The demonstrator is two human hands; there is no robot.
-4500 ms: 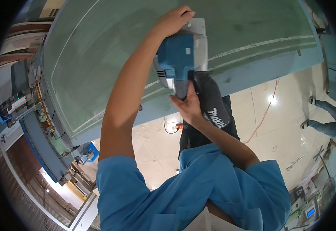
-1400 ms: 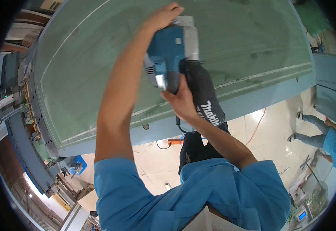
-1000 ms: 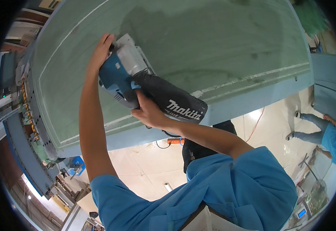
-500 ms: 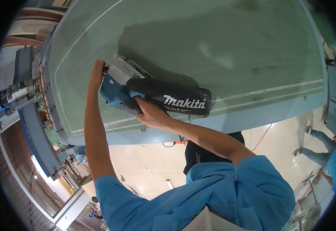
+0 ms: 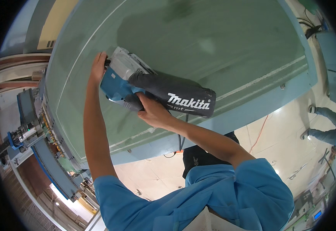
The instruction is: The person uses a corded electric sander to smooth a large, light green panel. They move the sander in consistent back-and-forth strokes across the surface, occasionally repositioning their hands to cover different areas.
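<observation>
A blue and grey belt sander (image 5: 114,82) rests on a large green panel (image 5: 237,50), its black dust bag (image 5: 179,92) stretching out to the right. My right hand (image 5: 156,111) is wrapped round the sander's rear handle. At the front end, my left hand (image 5: 97,66) grips the dark front knob, with part of its fingers hidden behind it. Pale lines run along the panel's left side and near edge. A dark cord (image 5: 182,138) hangs over the near edge beside my body.
Light blue edging (image 5: 229,121) borders the panel. Machinery with a blue-edged rail (image 5: 50,165) stands at the left, below stacked curved boards (image 5: 20,75). On the right, a co-worker in blue (image 5: 327,127) stands on the pale floor, where an orange cord (image 5: 259,134) lies.
The sander and both my hands have moved farther from the panel's near edge. My view has turned a little. Both hands keep the same grip.
</observation>
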